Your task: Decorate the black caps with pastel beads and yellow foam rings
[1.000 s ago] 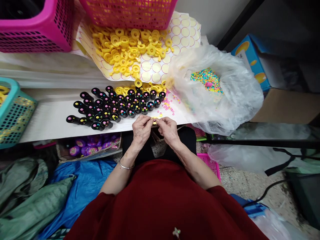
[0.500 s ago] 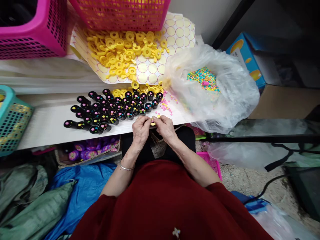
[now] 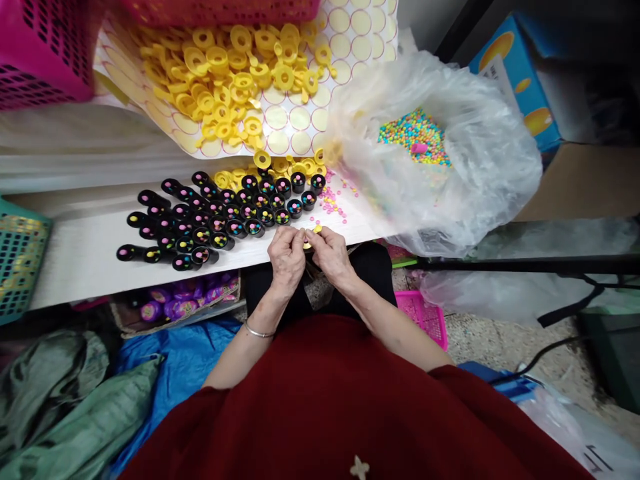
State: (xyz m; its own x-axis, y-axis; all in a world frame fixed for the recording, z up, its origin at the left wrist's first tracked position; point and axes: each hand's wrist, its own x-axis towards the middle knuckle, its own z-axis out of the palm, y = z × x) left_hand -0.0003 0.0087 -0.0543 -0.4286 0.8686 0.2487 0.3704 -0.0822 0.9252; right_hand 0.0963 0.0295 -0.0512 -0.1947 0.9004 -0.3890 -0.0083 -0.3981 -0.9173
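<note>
At the front edge of the white shelf (image 3: 95, 263), my left hand (image 3: 287, 261) and my right hand (image 3: 331, 257) meet with fingertips pinched together. Between them is a small yellow plastic ring piece (image 3: 307, 245), mostly covered by the fingers. A bit of yellow shows above the right fingertips too. Just left of and beyond my hands stand several small black tubes (image 3: 219, 241), open at the top, with coloured beads in them. Pink beads (image 3: 330, 200) lie scattered beyond my right hand. Behind the tubes are more yellow ring pieces (image 3: 225, 179).
A big heap of yellow ring pieces (image 3: 220, 87) lies on a sticker sheet (image 3: 300, 120). To the right, a clear plastic bag (image 3: 480, 147) holds multicoloured beads (image 3: 417, 137) and a pink scoop-like piece. Pink baskets (image 3: 45, 60) stand at the back, a teal basket (image 3: 23, 260) at left.
The view has shifted slightly, bringing the shelf goods nearer. Both hands stay pinched together on the yellow ring piece, with only a small shift of the fingers.
</note>
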